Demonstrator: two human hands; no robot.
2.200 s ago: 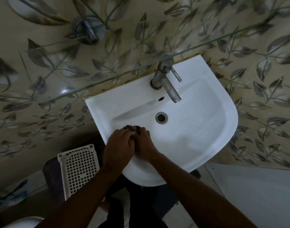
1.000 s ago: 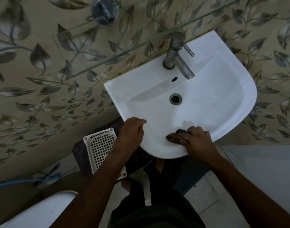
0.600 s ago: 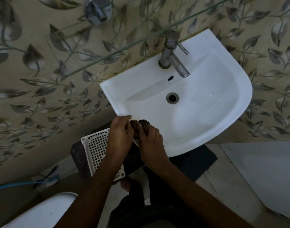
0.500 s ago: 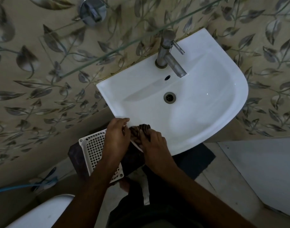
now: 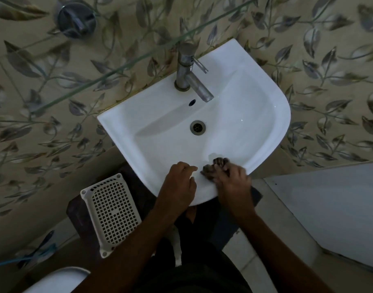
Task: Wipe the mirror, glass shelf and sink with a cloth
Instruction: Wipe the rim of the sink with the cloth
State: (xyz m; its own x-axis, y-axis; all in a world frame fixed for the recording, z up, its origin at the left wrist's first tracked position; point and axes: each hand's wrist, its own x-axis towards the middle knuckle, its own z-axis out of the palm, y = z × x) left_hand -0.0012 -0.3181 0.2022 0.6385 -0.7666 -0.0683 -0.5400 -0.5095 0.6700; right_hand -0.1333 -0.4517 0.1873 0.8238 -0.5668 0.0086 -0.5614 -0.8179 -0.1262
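A white sink (image 5: 255,115) juts from a leaf-patterned wall, with a metal tap (image 5: 188,75) at its back and a drain (image 5: 197,127) in the bowl. My right hand (image 5: 232,180) presses a dark cloth (image 5: 213,167) onto the sink's front rim, fingers curled over it. My left hand (image 5: 180,182) rests on the front rim just left of the cloth, fingers loosely bent. The edge of a glass shelf (image 5: 117,66) runs diagonally above the sink. The mirror is out of view.
A white perforated basket (image 5: 111,212) leans on a dark stand below the sink's left side. A round metal wall fitting (image 5: 76,19) sits at upper left. A white toilet rim (image 5: 56,280) shows at bottom left and a pale panel (image 5: 333,210) at right.
My right hand has slid the cloth rightward along the front rim, from the left front corner to the middle front. My left hand followed and stays on the rim.
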